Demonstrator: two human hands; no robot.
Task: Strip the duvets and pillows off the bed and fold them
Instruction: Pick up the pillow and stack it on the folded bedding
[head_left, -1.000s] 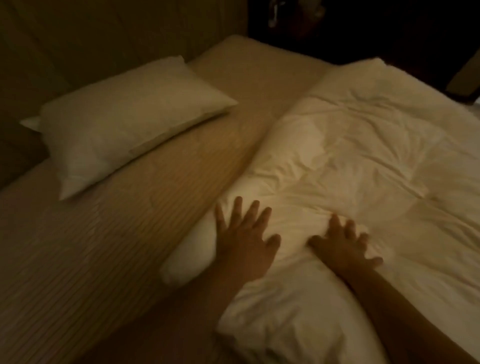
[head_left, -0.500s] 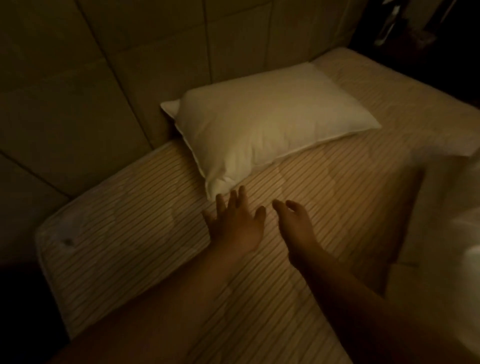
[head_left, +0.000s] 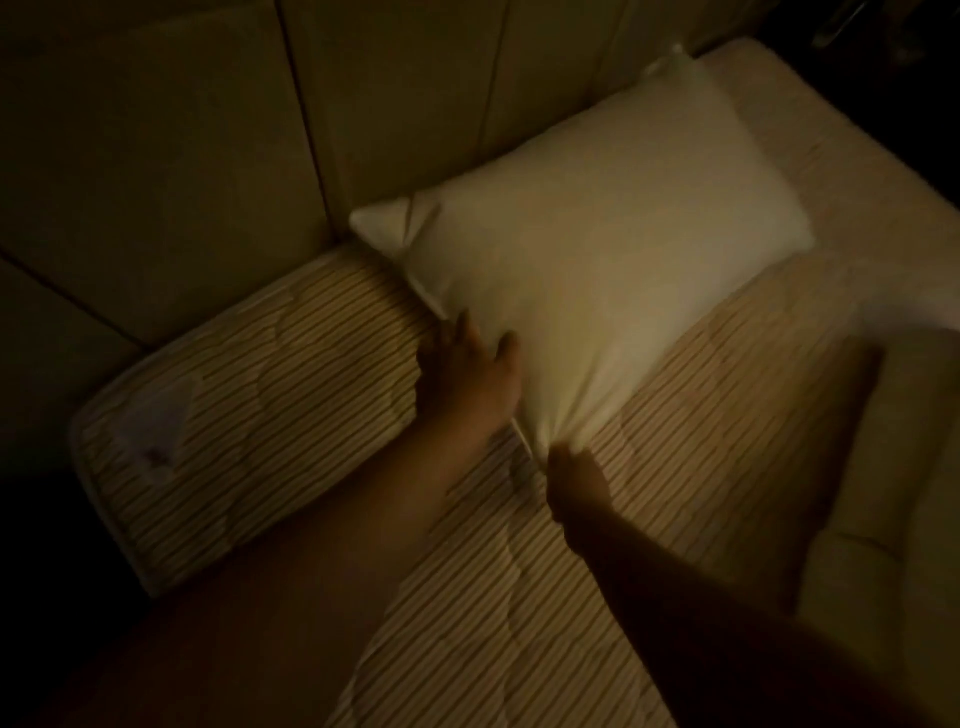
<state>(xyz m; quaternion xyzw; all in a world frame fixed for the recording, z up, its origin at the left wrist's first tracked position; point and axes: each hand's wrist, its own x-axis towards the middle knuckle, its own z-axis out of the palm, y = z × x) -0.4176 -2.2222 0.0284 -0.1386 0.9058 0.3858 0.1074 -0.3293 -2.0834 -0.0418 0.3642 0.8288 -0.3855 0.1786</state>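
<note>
Nearest the camera, two bare forearms reach forward over the striped beige mattress pad (head_left: 291, 415) that covers the bed; the pad's rounded near-left corner lies at the left, beside dark floor.

The right hand (head_left: 576, 480) sits at the near corner of the plain white rectangular pillow (head_left: 597, 270). Its fingers are bunched together and clamped on that corner, where the fabric gathers into creases running toward the grip. The single fingers are too dim and blurred to tell apart.

The left hand (head_left: 475, 371) lies just beyond, on the pillow's near-left edge. Its thumb presses on the top face of the pillow while the other fingers (head_left: 449, 335) extend together along the edge seam and appear to pass under it; how far they curl beneath is hidden.

The pillow lies flat on the mattress pad at the head end of the bed, set at an angle, with its left corner touching the headboard and its far corner pointing up toward the top right.

At the right edge, a pale, smooth bulk of bedding (head_left: 893, 467) rests on the bed, partly in shadow; what it is cannot be told.

Farthest away, the padded panelled headboard (head_left: 208, 156), of a dull olive-cream tone, rises behind the bed, its panels divided by dark seams.
</note>
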